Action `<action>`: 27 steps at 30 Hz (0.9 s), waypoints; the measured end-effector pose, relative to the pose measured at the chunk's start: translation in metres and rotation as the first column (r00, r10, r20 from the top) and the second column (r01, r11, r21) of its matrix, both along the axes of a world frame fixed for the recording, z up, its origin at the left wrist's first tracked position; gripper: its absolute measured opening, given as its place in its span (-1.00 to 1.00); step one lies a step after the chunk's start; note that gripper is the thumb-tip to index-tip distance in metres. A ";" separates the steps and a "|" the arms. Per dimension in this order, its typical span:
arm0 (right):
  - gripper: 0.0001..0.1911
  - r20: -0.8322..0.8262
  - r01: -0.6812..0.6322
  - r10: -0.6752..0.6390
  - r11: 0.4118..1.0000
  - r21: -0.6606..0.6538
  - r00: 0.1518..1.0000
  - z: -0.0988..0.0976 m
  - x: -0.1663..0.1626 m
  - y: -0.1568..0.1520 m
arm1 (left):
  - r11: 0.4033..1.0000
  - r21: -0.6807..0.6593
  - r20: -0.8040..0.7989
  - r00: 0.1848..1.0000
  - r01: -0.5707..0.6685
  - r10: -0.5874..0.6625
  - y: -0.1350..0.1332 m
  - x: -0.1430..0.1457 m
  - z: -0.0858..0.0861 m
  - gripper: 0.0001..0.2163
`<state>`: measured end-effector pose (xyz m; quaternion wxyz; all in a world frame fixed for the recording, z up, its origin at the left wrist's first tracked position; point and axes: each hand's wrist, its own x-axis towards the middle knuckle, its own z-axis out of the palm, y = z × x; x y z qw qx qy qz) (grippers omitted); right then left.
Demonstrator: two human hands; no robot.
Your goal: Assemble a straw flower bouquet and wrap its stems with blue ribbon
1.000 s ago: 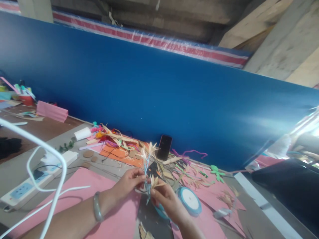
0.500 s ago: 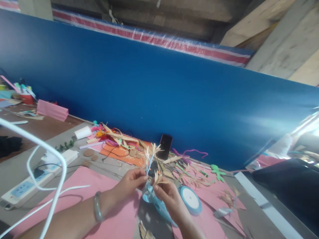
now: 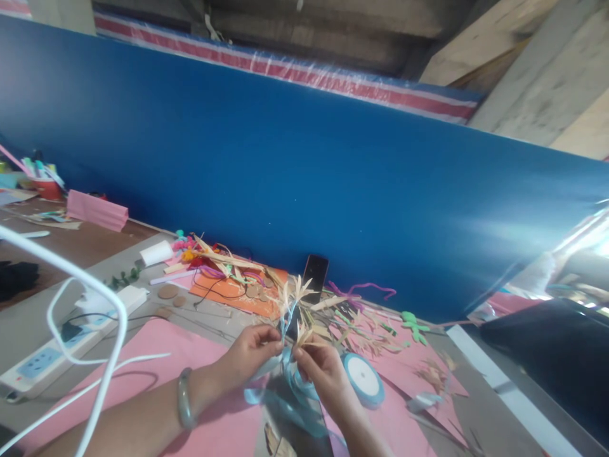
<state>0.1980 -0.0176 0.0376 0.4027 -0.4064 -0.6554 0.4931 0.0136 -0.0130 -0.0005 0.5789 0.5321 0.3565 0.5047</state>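
My left hand [image 3: 250, 355] pinches the stem of a small sprig of pale straw leaves [image 3: 295, 297], held upright above the table. Its wrist wears a grey-green bangle [image 3: 183, 398]. My right hand [image 3: 320, 371] pinches the same sprig just to the right, where a second tuft of straw leaves [image 3: 304, 334] sticks out. A light blue ribbon [image 3: 280, 397] trails from between both hands and loops down over the pink sheet [image 3: 200, 381]. A spool of blue ribbon [image 3: 364, 379] lies just right of my right hand.
A blue board [image 3: 304, 190] walls off the table's far side. A black phone [image 3: 314, 279] leans against it. Straw scraps, pipe cleaners and an orange sheet [image 3: 228, 292] lie behind my hands. A white power strip [image 3: 52, 355] and white cables [image 3: 95, 355] sit at the left.
Both hands have shifted slightly right with the sprig. More blue ribbon has come loose and now hangs in loops below the hands.
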 end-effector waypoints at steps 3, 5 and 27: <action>-0.61 0.005 0.013 -0.013 1.000 -0.005 1.000 0.002 -0.003 -0.002 | 1.000 0.020 -0.012 1.000 -0.006 0.006 -0.001 0.001 0.001 -0.79; -0.59 -0.001 0.037 -0.037 0.999 -0.006 0.999 0.002 -0.004 -0.002 | 1.000 0.014 -0.016 1.000 -0.010 0.011 -0.003 0.001 0.002 -0.81; -0.62 -0.137 0.105 -0.115 0.991 -0.078 0.984 -0.021 -0.013 0.001 | 0.999 -0.052 0.029 0.999 0.018 -0.016 -0.007 0.001 0.004 -0.78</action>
